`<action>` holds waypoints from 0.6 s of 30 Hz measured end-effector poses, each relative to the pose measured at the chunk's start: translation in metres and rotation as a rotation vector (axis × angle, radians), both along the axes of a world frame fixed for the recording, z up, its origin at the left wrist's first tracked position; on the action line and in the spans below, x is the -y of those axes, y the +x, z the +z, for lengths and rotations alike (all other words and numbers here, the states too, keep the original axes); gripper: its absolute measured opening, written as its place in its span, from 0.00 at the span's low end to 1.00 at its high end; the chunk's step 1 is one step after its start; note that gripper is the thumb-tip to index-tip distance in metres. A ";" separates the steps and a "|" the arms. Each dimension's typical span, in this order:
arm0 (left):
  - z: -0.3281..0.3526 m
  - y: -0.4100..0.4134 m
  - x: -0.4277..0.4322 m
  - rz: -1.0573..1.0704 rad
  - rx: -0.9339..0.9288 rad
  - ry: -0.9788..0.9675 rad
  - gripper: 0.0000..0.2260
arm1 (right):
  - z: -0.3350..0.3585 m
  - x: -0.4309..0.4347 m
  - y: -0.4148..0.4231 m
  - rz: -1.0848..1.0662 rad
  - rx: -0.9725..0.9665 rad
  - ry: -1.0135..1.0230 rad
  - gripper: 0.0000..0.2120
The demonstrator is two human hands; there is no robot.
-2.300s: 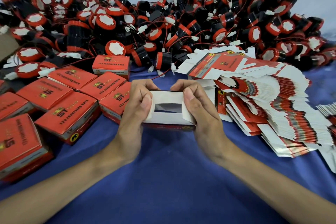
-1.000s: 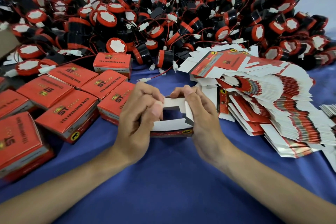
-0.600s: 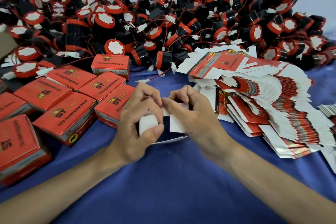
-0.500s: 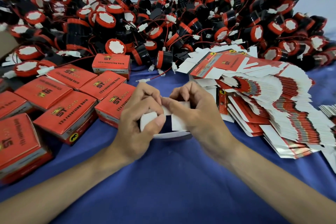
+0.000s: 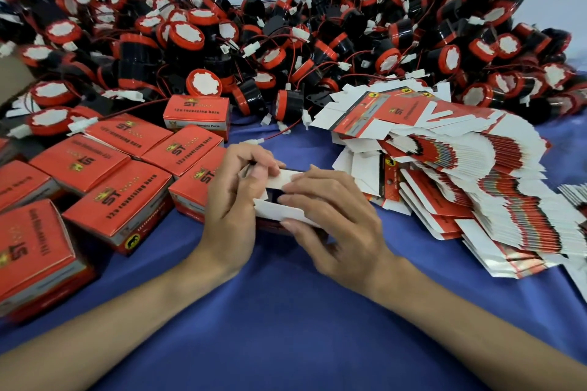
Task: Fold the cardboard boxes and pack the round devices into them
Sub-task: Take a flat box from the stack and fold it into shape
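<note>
Since half a second ago the right hand [image 5: 333,222] has uncurled. Its fingers, then bunched against the other hand's, now lie nearly straight across the white end flaps of the cardboard box [image 5: 279,216] and press them down. The left hand [image 5: 232,200] grips the box's left end, with its fingers curled over the far edge and its thumb on the upper flap. The box sits on the blue cloth [image 5: 286,327] between the two hands, just beside the nearest of the finished red boxes [image 5: 117,200]. A small dark gap shows between its two flaps, so this end looks not quite closed. Whether a horn is already inside cannot be told.

As for progress, a cluster of closed red boxes stands at the left, though their contents are hidden. A thick fanned stack of flat cartons [image 5: 460,187] waits at the right. A deep heap of round reversing horns [image 5: 317,41], black and red with trailing wires, runs along the back. On that showing the job is in its early part: a small share is boxed, and far more cartons and horns are left to fold and pack.
</note>
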State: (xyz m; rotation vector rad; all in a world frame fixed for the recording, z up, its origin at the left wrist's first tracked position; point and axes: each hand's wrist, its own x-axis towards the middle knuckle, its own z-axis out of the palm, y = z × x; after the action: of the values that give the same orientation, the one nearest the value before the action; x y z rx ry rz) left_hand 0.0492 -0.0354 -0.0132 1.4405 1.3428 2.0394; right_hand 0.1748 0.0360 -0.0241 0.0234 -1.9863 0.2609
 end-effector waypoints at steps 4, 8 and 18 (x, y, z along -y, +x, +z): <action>0.002 0.000 0.000 0.028 -0.043 -0.038 0.10 | 0.000 0.001 -0.001 -0.033 0.021 -0.039 0.11; 0.001 -0.001 0.000 -0.010 -0.074 -0.041 0.11 | 0.002 0.003 0.000 -0.054 -0.005 -0.085 0.07; -0.002 -0.005 0.000 -0.113 -0.141 0.006 0.09 | 0.014 0.015 0.003 -0.021 0.026 -0.295 0.17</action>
State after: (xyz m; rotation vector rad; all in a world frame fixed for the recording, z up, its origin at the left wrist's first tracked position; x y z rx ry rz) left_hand 0.0442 -0.0358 -0.0148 1.6508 1.2776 1.9034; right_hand 0.1774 0.0212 -0.0103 -0.1903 -1.9545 0.5398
